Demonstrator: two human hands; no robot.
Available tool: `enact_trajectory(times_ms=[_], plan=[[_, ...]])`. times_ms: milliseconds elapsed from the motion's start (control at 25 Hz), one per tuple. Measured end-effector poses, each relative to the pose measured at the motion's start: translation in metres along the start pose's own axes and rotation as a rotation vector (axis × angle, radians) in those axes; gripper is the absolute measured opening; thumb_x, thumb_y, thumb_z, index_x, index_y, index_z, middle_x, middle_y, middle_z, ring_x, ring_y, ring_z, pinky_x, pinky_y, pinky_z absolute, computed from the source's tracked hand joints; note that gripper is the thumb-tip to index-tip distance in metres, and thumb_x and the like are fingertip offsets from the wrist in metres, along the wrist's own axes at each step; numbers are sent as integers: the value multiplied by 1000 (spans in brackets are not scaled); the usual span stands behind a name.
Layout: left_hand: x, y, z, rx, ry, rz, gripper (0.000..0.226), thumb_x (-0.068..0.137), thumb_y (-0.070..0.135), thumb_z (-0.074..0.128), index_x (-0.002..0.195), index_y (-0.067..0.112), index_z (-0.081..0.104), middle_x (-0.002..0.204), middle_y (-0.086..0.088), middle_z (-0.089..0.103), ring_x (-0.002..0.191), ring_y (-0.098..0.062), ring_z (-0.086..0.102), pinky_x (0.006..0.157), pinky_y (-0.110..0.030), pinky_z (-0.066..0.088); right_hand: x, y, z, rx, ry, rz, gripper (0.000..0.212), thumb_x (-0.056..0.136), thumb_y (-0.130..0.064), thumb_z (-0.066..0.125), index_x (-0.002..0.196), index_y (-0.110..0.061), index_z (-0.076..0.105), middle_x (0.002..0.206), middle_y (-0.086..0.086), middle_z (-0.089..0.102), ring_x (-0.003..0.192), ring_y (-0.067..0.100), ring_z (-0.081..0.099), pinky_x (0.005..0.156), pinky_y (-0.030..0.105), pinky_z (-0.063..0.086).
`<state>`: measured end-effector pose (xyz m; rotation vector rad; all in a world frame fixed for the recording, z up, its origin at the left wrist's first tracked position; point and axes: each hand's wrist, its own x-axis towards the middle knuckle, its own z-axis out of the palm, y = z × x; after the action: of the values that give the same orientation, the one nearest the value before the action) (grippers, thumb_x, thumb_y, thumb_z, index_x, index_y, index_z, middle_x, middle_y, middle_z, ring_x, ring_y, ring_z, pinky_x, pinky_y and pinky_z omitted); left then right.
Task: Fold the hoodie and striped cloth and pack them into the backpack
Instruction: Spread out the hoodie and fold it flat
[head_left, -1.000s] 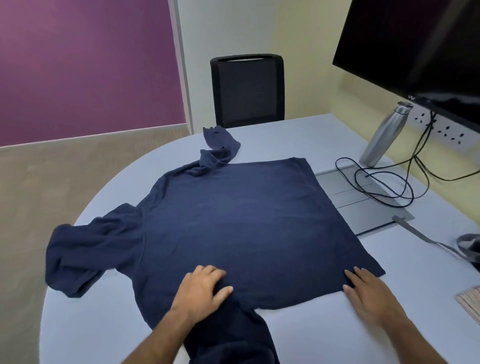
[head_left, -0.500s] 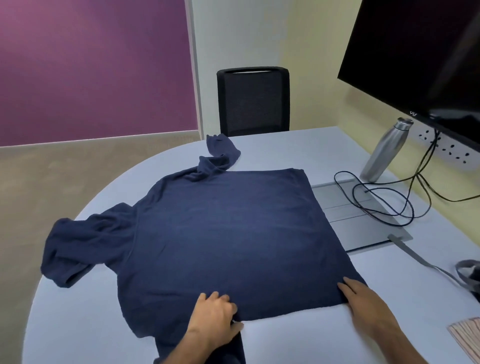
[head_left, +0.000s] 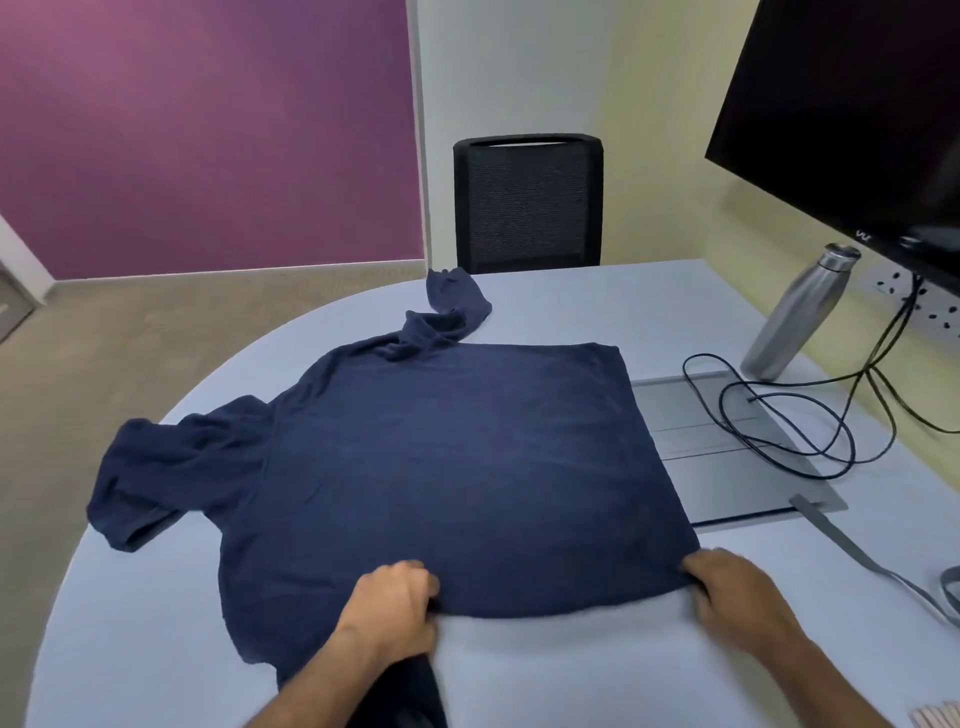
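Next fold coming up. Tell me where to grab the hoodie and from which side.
Take the hoodie by its near edge, from the person's side, at both spots where the left hand and right hand pinch it: it lies flat, that straight edge closest.

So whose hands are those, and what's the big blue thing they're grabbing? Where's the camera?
The camera sits on a person's head and looks down, so you see that person's own two arms, as if you were them. There is no robot here. The big blue thing is a hoodie, spread flat on a pale table. The left hand and the right hand are both pinching the hoodie's near edge, probably to fold it. One sleeve lies bunched at the far side, and the hood hangs toward the table's left edge. To the right are a metal bottle, a loose black cable on a grey panel, and a big dark screen. A black chair stands behind the table. The backpack cannot be clearly seen.
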<state>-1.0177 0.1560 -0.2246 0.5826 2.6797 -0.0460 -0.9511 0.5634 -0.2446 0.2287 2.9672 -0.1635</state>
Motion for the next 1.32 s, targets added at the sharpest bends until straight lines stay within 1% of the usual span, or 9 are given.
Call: enact_trajectory(times_ms=[160,320,480,640,800,960,1120,1200,1320], plan=[[43,-22,-45,-107,132,-86,26,71,17,51,93,20,65,101,-2,64,97,-32,64,75,-33,53,58,-1,-40,195,126,13,30,72,-7,59,95,-24,66,87,-9,69,82,21,63,71,33,51],[96,-40,-81,-186,200,-161,29,79,9,53,103,23,59,100,-5,59,91,-29,60,73,-34,49,118,-4,-59,324,132,112,28,83,-10,67,104,-25,56,88,-5,66,82,22,60,74,31,45],[145,-48,-92,-156,223,-187,26,84,6,53,104,22,60,100,-3,59,85,-25,55,70,-34,47,154,-4,-48,431,149,192,26,81,-6,71,88,-24,54,84,-3,64,78,21,60,74,32,46],[175,-54,-81,-121,189,-229,23,85,8,54,102,19,65,93,-1,61,79,-23,57,69,-34,53,174,-1,-30,449,145,223,33,79,5,62,72,-27,56,78,-4,66,75,20,62,70,31,47],[189,-60,-76,-135,162,-296,15,78,14,57,92,17,59,85,2,56,77,-22,57,65,-33,51,194,-3,-27,424,200,207,31,81,10,59,76,-18,69,80,-5,67,75,16,60,74,26,44],[198,-64,-68,-121,98,-346,21,81,18,59,102,18,56,93,1,51,84,-23,53,70,-32,48,210,-10,-20,324,210,149,25,84,4,61,84,-16,74,94,-2,68,89,19,63,84,27,48],[201,-72,-47,-213,122,-301,15,90,25,60,104,19,61,94,1,58,87,-23,58,75,-34,51,204,-23,-9,-97,68,160,29,81,-7,56,99,-21,74,117,-2,64,105,23,57,89,36,48],[193,-85,-35,-440,181,-214,19,95,40,59,106,25,66,102,5,69,96,-20,64,85,-33,52,193,-27,-1,-233,167,182,26,73,-10,62,95,-17,74,128,3,59,115,28,50,92,44,43],[163,-113,-25,-631,229,-152,23,98,48,54,105,31,68,99,15,71,95,-7,64,89,-31,51,170,-38,23,-19,422,28,33,73,-13,58,101,-4,73,130,17,61,119,37,52,97,53,46]])
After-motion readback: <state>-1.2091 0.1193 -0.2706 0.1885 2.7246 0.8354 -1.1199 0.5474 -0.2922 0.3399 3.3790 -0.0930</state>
